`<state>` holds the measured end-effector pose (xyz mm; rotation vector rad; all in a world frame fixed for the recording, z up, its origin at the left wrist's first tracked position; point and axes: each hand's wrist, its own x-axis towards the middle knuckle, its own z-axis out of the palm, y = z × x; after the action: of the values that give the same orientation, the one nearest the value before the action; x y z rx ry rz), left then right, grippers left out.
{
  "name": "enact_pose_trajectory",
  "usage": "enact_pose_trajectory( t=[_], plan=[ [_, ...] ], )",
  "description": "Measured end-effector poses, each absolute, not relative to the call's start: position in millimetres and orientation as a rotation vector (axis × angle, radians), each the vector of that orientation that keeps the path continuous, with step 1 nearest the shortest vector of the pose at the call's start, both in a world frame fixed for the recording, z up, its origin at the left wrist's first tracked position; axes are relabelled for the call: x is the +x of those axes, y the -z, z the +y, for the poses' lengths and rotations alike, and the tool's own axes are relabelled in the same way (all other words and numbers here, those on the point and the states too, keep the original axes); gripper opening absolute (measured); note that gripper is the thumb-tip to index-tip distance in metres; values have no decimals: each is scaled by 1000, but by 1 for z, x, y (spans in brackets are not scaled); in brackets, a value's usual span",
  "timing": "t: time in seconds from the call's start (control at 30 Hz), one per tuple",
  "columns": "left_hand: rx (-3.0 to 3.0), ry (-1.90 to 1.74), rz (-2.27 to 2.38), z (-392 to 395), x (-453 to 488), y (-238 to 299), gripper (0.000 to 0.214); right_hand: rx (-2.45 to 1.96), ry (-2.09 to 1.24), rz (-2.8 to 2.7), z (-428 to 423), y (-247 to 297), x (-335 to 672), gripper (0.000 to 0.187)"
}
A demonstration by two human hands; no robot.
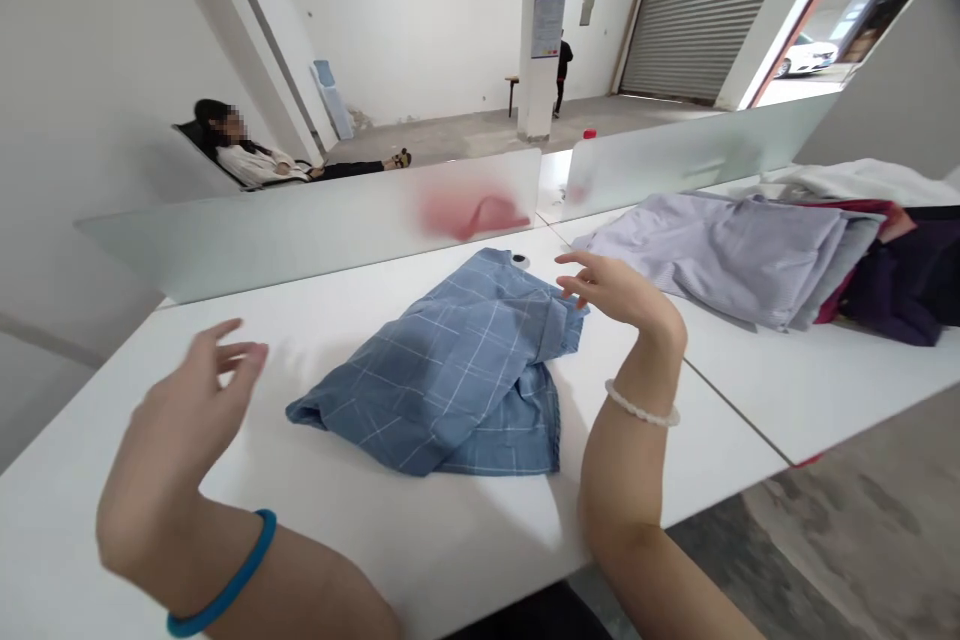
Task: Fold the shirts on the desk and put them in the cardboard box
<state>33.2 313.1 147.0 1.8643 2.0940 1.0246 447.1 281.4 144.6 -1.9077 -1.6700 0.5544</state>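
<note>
Containers: a water dispenser [337, 115] stands by the far wall with a blue water bottle [323, 73] on top; its fill is too small to read. A red shape [465, 210] shows blurred through the left frosted divider [300, 242]; whether it is a bag cannot be told.

Item under inspection: a blue windowpane-check garment [442, 370] lies rumpled and partly folded over on the white table [337, 485], between the two hands. Left hand [187, 410]: raised left of the garment and apart from it, thumb and fingers parted, holding nothing. Right hand [611, 290]: at the garment's far right corner, fingers spread and bent; contact with the cloth cannot be determined.

Surroundings: a round cable grommet [520, 261] sits just beside the garment's far edge. To the right, a lilac garment [727, 260] lies heaped with a white garment [885, 182], a red garment [895, 222] and a dark purple garment [896, 290], obstructing that side. The left divider and the right frosted divider [675, 160] bar the far edge, a narrow gap between them.

Edges and room: a table seam [739, 412] runs right of the right forearm; bare tabletop extends left of the garment and towards the near edge
</note>
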Motion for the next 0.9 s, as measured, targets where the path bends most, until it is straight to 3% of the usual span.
enact_pose_trajectory(
  t=[0.1,0.17,0.3,0.47,0.57,0.7,0.8,0.9],
  plan=[
    [2010,-234,1831,327,67,-147,49,-2002,-676,-1666,304,-124,458,35],
    [2114,32,1657,335,101,-146,44,-2057,-783,-1663,320,-107,463,36],
    [2408,312,1397,337,171,-132,39,-2187,-897,-1615,345,-71,465,46],
    [2491,577,1147,326,237,-93,31,-2217,-864,-1634,360,-50,465,14],
    [2419,641,1177,329,249,-81,32,-2177,-780,-1647,359,-53,469,7],
    [2454,279,1296,340,222,-99,28,-2093,-646,-1639,348,-69,472,7],
    [2187,-487,1325,343,193,-127,25,-2007,-557,-1648,335,-93,464,9],
    [1600,-1269,1070,333,178,-153,17,-1687,-541,-1696,315,-125,442,13]
  ],
)
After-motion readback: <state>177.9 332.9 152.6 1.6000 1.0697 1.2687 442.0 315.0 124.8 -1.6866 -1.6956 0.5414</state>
